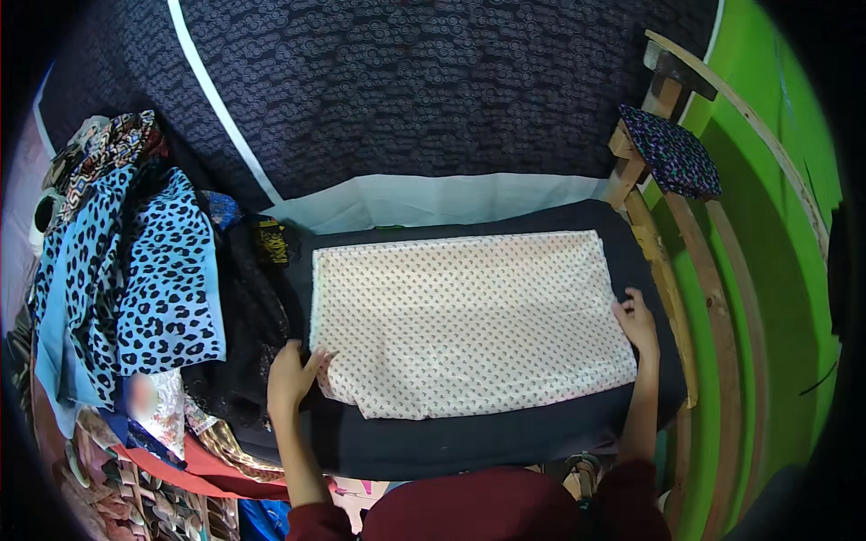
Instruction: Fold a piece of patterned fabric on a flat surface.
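A cream fabric with small dark motifs lies spread as a rough rectangle on a black-covered surface. Its lower left corner is rumpled and turned in. By that corner is my left hand, fingers apart, with the thumb at the fabric's edge. My right hand is at the right edge, its thumb side against the cloth and its fingers spread over the black cover. Neither hand appears to grip the fabric.
Left of the cream fabric is a heap of cloth, with a blue leopard-print fabric and a black fabric. A wooden frame runs along the green wall, with a dark patterned cloth over it. Dark patterned cloth hangs behind.
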A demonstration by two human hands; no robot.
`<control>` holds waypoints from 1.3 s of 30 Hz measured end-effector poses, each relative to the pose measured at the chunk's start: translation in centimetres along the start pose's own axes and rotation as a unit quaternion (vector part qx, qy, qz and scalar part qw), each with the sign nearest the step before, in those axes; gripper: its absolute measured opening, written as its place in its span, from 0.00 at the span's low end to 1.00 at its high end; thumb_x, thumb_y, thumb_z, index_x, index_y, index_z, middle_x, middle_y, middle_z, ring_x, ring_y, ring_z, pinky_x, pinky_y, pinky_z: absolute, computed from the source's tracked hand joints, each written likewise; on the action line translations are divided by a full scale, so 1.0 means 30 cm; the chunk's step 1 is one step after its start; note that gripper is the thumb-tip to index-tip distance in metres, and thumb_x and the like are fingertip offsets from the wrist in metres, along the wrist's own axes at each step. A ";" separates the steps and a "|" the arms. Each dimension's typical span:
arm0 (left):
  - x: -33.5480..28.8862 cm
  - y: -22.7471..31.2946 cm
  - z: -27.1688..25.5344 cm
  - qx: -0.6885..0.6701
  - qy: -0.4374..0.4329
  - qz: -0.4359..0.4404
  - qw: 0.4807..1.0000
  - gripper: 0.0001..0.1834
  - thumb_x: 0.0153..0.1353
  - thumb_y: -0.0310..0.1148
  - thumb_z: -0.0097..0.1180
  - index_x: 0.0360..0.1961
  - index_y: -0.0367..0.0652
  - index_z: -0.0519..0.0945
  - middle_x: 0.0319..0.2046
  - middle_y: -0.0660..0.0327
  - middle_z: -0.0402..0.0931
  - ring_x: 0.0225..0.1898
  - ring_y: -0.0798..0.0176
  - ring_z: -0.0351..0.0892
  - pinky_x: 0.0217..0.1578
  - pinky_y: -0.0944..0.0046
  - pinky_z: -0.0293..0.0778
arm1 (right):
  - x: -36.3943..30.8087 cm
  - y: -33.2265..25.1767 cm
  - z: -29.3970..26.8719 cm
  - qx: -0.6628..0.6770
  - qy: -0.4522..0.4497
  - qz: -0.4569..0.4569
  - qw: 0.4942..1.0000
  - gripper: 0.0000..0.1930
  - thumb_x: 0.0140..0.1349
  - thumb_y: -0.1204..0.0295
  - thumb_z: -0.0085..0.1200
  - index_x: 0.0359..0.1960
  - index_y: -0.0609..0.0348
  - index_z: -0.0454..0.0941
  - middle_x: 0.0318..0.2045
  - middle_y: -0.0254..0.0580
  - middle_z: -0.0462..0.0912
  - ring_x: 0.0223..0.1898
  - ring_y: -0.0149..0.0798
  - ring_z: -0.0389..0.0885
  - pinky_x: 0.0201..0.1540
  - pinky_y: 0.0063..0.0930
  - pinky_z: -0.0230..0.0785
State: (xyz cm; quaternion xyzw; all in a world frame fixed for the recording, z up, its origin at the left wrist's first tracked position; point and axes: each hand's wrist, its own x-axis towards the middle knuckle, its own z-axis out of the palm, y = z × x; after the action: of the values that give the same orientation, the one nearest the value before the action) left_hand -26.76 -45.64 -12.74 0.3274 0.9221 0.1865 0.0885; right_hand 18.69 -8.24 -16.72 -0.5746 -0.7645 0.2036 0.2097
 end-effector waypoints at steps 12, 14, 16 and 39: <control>-0.242 -0.079 0.158 -0.098 0.066 0.109 0.987 0.29 0.48 0.43 0.65 0.46 0.32 0.74 0.40 0.50 0.74 0.38 0.53 0.73 0.45 0.59 0.69 | -0.411 0.052 -0.008 0.065 0.129 0.101 0.984 0.25 0.59 0.58 0.53 0.49 0.69 0.71 0.39 0.58 0.80 0.41 0.49 0.79 0.45 0.33 0.69; -0.205 -0.126 0.171 -0.228 0.012 0.018 0.973 0.27 0.48 0.42 0.66 0.42 0.31 0.75 0.30 0.53 0.77 0.30 0.57 0.75 0.37 0.61 0.71 | -0.385 0.023 -0.034 0.069 0.101 0.103 0.987 0.30 0.57 0.51 0.53 0.47 0.70 0.72 0.42 0.63 0.78 0.47 0.57 0.76 0.49 0.39 0.67; -0.187 -0.071 0.140 -0.258 0.020 0.023 0.966 0.25 0.49 0.45 0.65 0.36 0.32 0.77 0.21 0.56 0.75 0.22 0.60 0.74 0.30 0.62 0.71 | -0.374 0.009 -0.049 0.018 0.040 0.147 0.988 0.30 0.56 0.51 0.54 0.45 0.71 0.73 0.40 0.59 0.79 0.44 0.50 0.79 0.46 0.33 0.68; -0.140 -0.081 0.136 -0.648 -0.133 -0.124 0.739 0.25 0.54 0.30 0.61 0.51 0.30 0.69 0.40 0.54 0.77 0.38 0.63 0.80 0.35 0.66 0.78 | -0.359 0.088 -0.040 0.437 -0.063 0.158 0.883 0.16 0.60 0.67 0.56 0.46 0.61 0.73 0.32 0.35 0.80 0.27 0.25 0.76 0.24 0.17 0.69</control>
State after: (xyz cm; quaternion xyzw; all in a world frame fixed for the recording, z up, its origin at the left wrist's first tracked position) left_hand -23.75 -48.90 -17.28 0.0952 0.5895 0.6811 0.4238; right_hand 24.16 -17.85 -18.12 -0.5241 -0.5088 0.5831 0.3556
